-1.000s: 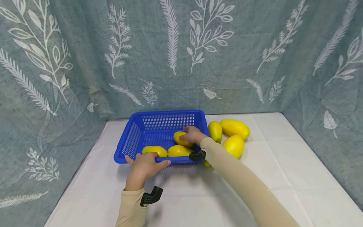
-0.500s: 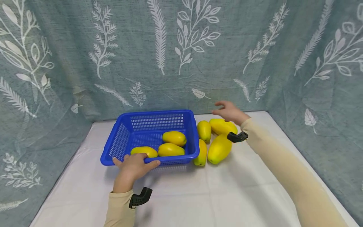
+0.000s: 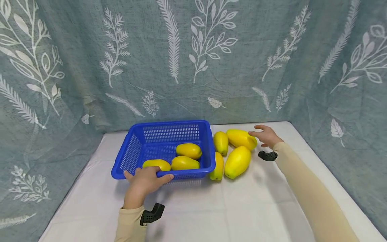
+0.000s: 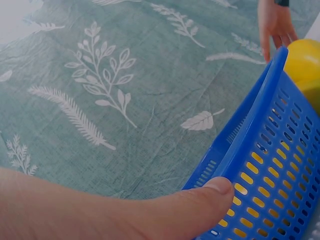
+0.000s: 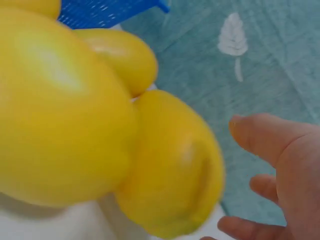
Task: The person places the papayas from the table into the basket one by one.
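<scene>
Left hand (image 3: 144, 183) grips the basket (image 3: 164, 124), three fruits (image 3: 185, 163) inside; right hand (image 3: 266, 135), fingers (image 5: 250, 229) wide and holding nothing, hangs just beside the far-right fruit (image 3: 240, 138) on the desk (image 3: 193, 208). Looks like a reach; next calls for closing round it.

The basket (image 3: 187, 172) is plain blue; the fruits (image 3: 238, 162) yellow, perhaps greenish at blurred ends (image 5: 180, 227); the curtain (image 3: 145, 67) grey-green with white leaf prints (image 3: 215, 102); tabletop (image 3: 193, 211) white.
</scene>
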A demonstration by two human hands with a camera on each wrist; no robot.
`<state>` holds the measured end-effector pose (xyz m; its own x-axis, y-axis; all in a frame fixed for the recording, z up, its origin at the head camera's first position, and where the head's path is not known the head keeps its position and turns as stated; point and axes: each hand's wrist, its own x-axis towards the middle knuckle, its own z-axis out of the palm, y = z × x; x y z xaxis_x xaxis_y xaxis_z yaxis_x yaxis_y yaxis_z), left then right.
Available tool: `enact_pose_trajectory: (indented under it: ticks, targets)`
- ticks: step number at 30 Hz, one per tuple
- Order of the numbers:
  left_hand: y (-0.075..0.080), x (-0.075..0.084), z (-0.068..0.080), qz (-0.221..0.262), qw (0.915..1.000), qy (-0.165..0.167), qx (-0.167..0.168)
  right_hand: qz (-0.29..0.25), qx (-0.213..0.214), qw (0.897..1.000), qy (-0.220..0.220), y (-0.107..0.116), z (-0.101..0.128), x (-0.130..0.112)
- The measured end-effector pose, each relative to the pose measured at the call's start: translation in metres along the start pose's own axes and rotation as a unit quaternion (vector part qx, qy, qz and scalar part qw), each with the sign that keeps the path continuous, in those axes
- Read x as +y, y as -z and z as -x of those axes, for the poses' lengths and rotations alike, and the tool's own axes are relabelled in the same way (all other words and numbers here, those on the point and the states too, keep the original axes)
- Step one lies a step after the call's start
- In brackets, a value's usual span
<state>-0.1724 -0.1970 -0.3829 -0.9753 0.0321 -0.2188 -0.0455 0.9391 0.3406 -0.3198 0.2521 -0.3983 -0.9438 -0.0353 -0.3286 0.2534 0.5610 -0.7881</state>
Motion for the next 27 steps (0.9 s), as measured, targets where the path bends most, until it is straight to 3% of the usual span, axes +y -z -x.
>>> enact_pose_trajectory:
  ticks: [7, 18, 22, 27]
  targets:
    - [-0.005, 0.005, 0.002, 0.005, 0.9999, -0.006, 0.008, 0.006, 0.003, 1.000, 0.004, -0.016, -0.003, 0.009]
    - [-0.005, 0.008, 0.001, 0.004, 0.9998, -0.007, 0.017, -0.017, 0.029, 0.999, 0.013, -0.017, -0.005, 0.023]
    - [-0.005, 0.005, 0.000, 0.002, 0.9999, -0.002, 0.013, -0.016, 0.051, 0.998, 0.027, -0.008, -0.001, 0.011]
    - [-0.002, 0.001, 0.000, 0.003, 0.9999, 0.005, 0.010, -0.037, 0.055, 0.996, 0.053, -0.001, 0.005, -0.030]
